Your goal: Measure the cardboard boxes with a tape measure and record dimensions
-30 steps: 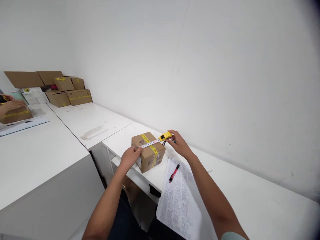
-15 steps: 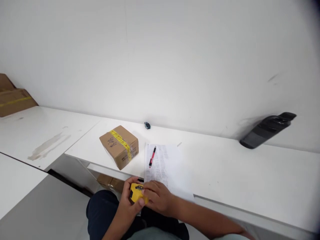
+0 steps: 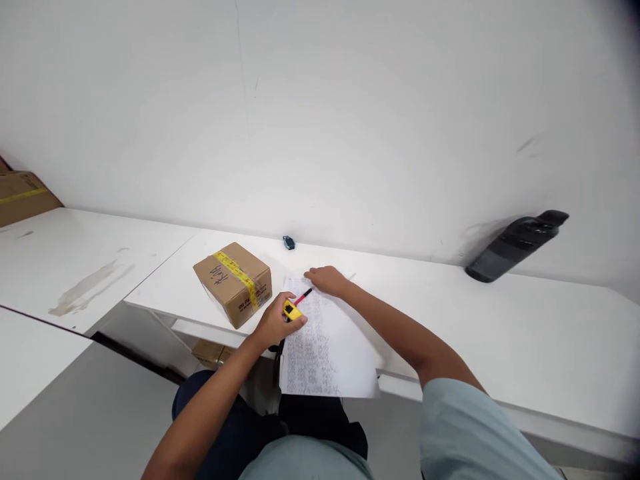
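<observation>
My left hand (image 3: 276,323) is closed around a yellow tape measure (image 3: 291,311), holding it over the left edge of a sheet of paper (image 3: 350,353). Rows of handwriting cover the sheet's left part, and its lower end hangs past the desk's front edge. A red and black pen (image 3: 303,297) lies slanted on the paper, its lower end hidden by the tape measure. At the sheet's top edge is my right hand (image 3: 326,281), fingers bent together on the paper; the fingertips are partly hidden.
A taped cardboard box (image 3: 233,283) sits left of the paper on the white desk (image 3: 425,320). Near the wall lie a small dark object (image 3: 289,243) and a black bottle (image 3: 515,247) to the right. More cardboard boxes (image 3: 25,199) stand far left.
My right hand has left the tape measure and reached up to the paper's top edge. My left hand has lifted the tape measure up onto the paper's side. The pen has turned.
</observation>
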The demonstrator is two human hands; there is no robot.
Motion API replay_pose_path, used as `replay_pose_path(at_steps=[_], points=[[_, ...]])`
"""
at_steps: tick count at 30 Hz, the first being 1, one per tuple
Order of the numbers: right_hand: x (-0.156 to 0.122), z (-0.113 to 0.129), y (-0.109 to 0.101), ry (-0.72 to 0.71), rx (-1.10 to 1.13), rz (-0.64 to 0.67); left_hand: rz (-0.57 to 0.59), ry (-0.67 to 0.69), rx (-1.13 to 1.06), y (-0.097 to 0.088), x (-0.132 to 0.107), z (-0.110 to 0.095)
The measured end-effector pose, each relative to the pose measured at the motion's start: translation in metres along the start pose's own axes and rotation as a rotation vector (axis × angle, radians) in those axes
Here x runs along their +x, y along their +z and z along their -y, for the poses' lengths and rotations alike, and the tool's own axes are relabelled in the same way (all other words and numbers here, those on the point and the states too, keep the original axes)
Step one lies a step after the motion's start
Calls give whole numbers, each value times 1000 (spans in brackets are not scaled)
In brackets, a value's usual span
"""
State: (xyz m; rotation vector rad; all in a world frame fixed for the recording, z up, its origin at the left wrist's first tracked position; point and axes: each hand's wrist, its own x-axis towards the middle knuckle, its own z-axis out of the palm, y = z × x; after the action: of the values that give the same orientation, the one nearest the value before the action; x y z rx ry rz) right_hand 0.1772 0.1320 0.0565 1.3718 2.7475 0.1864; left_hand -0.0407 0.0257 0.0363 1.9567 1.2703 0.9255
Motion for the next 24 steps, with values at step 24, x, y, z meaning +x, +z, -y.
replay_pose_path(at_steps=[24], points=[[-82,27,47,616,1049,-647,3,-78,-12,7,11,10]])
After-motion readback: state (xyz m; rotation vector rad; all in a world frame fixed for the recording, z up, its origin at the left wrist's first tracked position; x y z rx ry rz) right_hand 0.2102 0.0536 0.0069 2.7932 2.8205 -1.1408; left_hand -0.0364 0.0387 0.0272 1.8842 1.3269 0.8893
